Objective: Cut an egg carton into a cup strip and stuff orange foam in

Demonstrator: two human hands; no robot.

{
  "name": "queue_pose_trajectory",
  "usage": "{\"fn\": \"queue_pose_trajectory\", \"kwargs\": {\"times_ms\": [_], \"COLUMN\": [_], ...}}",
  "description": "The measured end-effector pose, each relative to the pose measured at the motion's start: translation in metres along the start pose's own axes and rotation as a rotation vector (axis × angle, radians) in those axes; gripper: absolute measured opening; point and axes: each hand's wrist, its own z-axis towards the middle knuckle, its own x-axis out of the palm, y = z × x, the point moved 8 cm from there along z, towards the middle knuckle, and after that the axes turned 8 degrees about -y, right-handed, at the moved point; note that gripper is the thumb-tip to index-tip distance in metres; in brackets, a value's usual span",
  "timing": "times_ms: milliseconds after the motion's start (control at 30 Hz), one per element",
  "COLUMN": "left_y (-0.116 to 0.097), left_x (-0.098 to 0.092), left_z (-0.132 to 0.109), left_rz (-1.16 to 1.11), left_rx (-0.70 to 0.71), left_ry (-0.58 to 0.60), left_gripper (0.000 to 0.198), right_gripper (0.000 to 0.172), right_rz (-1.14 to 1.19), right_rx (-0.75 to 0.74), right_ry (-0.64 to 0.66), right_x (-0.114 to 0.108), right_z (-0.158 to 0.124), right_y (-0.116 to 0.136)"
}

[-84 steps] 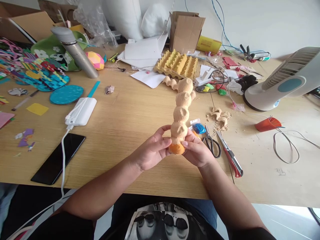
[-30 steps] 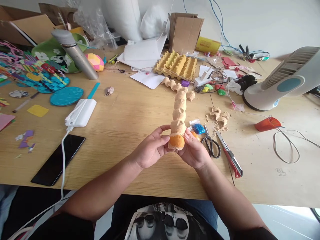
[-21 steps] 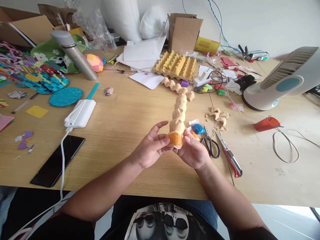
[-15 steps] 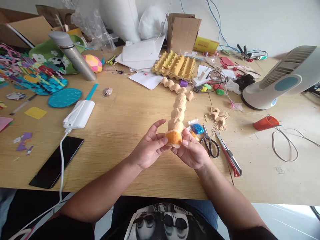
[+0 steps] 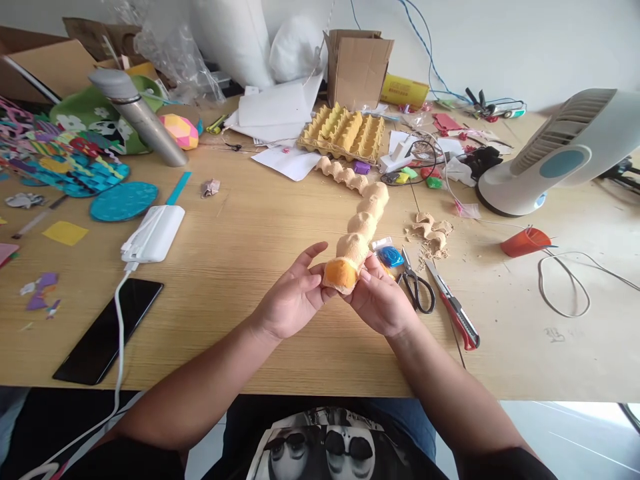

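A strip of egg carton [image 5: 361,225], pale and bumpy, is held up off the table by its near end. Orange clay [image 5: 342,272] covers the front of its nearest cup. My left hand [image 5: 293,297] pinches the left side of that cup, its index finger raised. On the other side, my right hand [image 5: 383,299] grips the edge with thumb and fingers. Just right of the strip lie a blue clay packet [image 5: 390,257], black-handled scissors [image 5: 417,287] and a red utility knife [image 5: 457,313]. Another carton strip [image 5: 340,175] rests behind.
A yellow egg tray [image 5: 345,133] stands at the back before a cardboard box [image 5: 357,70]. Carton scraps [image 5: 433,230] lie to the right, near a white fan [image 5: 545,160] and an orange cup [image 5: 525,242]. Leftward are a power bank [image 5: 155,233], a phone [image 5: 110,330] and a steel flask [image 5: 145,120].
The carton strip has swung so its far end points more to the right, and its clay-covered end has shifted slightly left. Both hands keep their hold. The whole view has shifted a little.
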Motion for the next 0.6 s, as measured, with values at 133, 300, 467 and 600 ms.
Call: {"fn": "queue_pose_trajectory", "kwargs": {"times_ms": [133, 300, 467, 600], "left_y": [-0.0023, -0.0001, -0.0008, -0.0015], "left_x": [0.0025, 0.0006, 0.0015, 0.0029], "left_z": [-0.0009, -0.0018, -0.0031, -0.0036], "left_rz": [0.061, 0.152, 0.177, 0.168], "left_rx": [0.057, 0.115, 0.141, 0.136], "left_ry": [0.012, -0.031, -0.037, -0.028], "left_gripper": [0.066, 0.074, 0.071, 0.07], "right_gripper": [0.039, 0.04, 0.043, 0.045], "right_rz": [-0.029, -0.059, -0.054, -0.06], "right_rx": [-0.061, -0.087, -0.081, -0.071], "right_ry": [-0.023, -0.02, -0.005, -0.004], "right_x": [-0.0003, 0.0034, 0.0055, 0.0047], "right_z": [0.0008, -0.0017, -0.0031, -0.003], "right_y": [-0.001, -0.0031, -0.0025, -0.0025]}}
